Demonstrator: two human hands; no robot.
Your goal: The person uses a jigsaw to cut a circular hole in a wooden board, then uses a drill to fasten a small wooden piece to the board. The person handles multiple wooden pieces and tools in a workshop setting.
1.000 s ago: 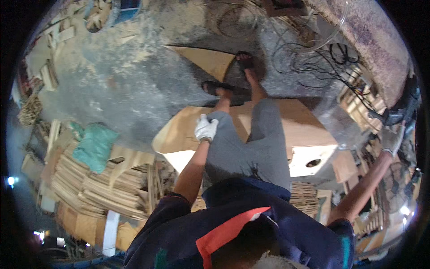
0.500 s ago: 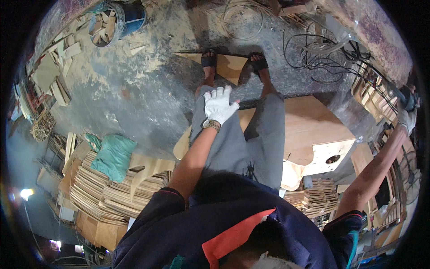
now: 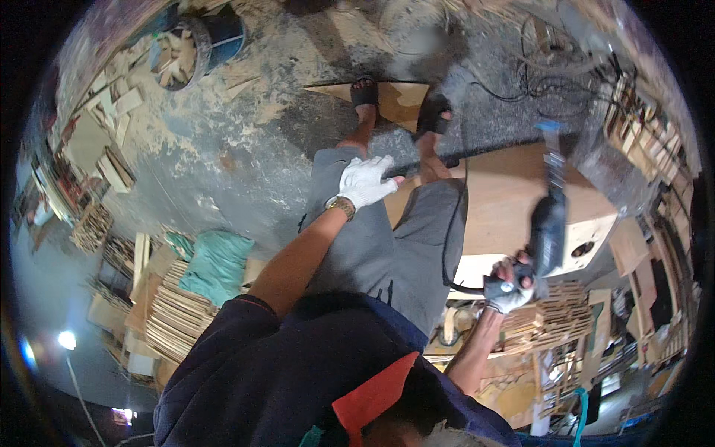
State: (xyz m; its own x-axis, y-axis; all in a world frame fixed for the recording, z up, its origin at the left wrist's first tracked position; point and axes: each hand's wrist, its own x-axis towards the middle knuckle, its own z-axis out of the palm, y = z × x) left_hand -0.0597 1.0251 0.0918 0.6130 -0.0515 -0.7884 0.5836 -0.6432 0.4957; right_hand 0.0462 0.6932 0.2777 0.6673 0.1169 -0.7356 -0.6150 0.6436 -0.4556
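Since a second ago, right hand (image 3: 509,287) has swung in, clenched on a dark power tool (image 3: 550,216); left hand (image 3: 365,181) hovers released. Its cord (image 3: 452,223) beside the knee could snag.

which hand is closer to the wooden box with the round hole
Right. The right hand grips a power tool right beside the wooden box; the left hand hovers over the knee, farther off.

White work glove on the left hand (image 3: 365,181), a gold-toned wristwatch (image 3: 340,206) just behind its cuff. Right hand (image 3: 508,287) gloved too, apparently white with a grey patch, though blurred. Dark navy short-sleeved top (image 3: 261,372) with a red panel (image 3: 372,395) below the watch. Grey shorts (image 3: 387,238), black open sandals (image 3: 365,91).
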